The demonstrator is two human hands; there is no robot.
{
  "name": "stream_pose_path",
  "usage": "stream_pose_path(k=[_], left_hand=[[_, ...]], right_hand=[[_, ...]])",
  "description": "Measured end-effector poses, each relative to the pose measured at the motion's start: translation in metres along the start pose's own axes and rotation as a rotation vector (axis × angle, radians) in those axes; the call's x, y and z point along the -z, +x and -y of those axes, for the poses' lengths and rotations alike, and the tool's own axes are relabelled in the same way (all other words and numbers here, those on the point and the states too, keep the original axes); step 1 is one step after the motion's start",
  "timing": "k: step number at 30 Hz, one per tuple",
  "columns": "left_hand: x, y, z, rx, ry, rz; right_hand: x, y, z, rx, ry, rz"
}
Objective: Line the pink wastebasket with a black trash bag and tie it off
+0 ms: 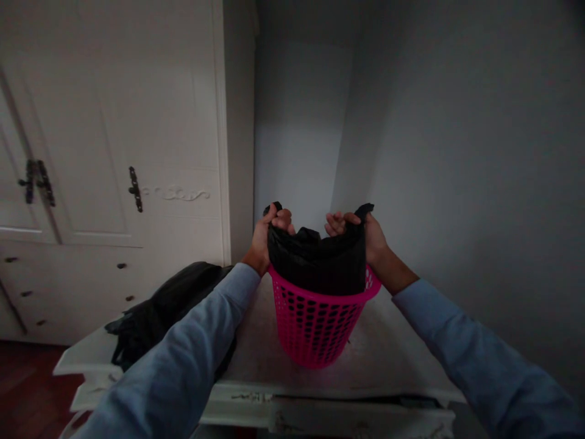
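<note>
A pink perforated plastic basket [317, 329] stands on a pale tabletop [393, 360]. A black plastic bag [320, 262] sits inside it, rising above the rim. My left hand [267, 235] is closed on the bag's left top edge. On the other side, my right hand [361, 235] grips the bag's right top edge. Both hands hold the bag's mouth above the basket. Both arms wear light blue sleeves.
A heap of black bags or cloth [159, 311] lies on the table's left part. A white wardrobe with dark handles [135, 189] stands at the left. Grey walls close the corner behind and to the right. Dark red floor [22, 390] shows at lower left.
</note>
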State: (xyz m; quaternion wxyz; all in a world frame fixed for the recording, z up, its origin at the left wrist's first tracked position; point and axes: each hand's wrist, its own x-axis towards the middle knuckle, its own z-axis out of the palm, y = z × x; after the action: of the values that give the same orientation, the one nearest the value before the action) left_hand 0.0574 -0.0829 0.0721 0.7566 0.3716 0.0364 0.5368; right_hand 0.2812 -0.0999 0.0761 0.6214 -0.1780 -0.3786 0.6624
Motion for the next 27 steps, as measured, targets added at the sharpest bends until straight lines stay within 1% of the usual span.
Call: stream_pose_path(k=[2, 4, 5, 6, 8, 10, 12, 14, 17, 19, 21, 22, 24, 25, 27], left_hand=[[0.001, 0.004, -0.001, 0.125, 0.184, 0.004], [0.004, 0.010, 0.001, 0.260, 0.383, -0.010], [0.005, 0.014, 0.004, 0.317, 0.464, -0.023], [0.008, 0.017, 0.008, 0.358, 0.525, -0.038], [0.015, 0.024, 0.017, 0.387, 0.635, -0.072], [0.022, 0.030, 0.027, 0.374, 0.750, -0.106], [0.028, 0.035, 0.037, 0.339, 0.837, -0.133], [0.030, 0.040, 0.044, 0.310, 0.889, -0.147], [0.028, 0.045, 0.051, 0.280, 0.905, -0.118], [0.024, 0.047, 0.055, 0.252, 0.884, -0.074], [0.020, 0.047, 0.056, 0.208, 0.849, -0.025], [0.018, 0.045, 0.056, 0.187, 0.832, 0.000], [0.016, 0.041, 0.056, 0.173, 0.806, 0.055], [0.014, 0.038, 0.055, 0.183, 0.798, 0.085], [0.013, 0.032, 0.054, 0.223, 0.799, 0.137]], right_hand=[[0.004, 0.000, 0.006, 0.006, -0.060, 0.092], [0.010, 0.002, 0.012, -0.094, -0.207, 0.183], [0.014, 0.003, 0.013, -0.167, -0.302, 0.195], [0.017, 0.005, 0.013, -0.238, -0.403, 0.176], [0.024, 0.008, 0.009, -0.345, -0.572, 0.092], [0.029, 0.010, 0.001, -0.382, -0.648, 0.035], [0.033, 0.011, -0.006, -0.336, -0.648, 0.041], [0.034, 0.010, -0.011, -0.239, -0.631, 0.068], [0.032, 0.010, -0.017, -0.013, -0.659, 0.068], [0.028, 0.009, -0.022, 0.186, -0.769, 0.049], [0.026, 0.009, -0.027, 0.332, -0.915, 0.098], [0.025, 0.009, -0.030, 0.359, -0.973, 0.150], [0.026, 0.009, -0.034, 0.351, -1.032, 0.235], [0.026, 0.008, -0.036, 0.346, -1.042, 0.244], [0.027, 0.006, -0.037, 0.379, -1.075, 0.214]])
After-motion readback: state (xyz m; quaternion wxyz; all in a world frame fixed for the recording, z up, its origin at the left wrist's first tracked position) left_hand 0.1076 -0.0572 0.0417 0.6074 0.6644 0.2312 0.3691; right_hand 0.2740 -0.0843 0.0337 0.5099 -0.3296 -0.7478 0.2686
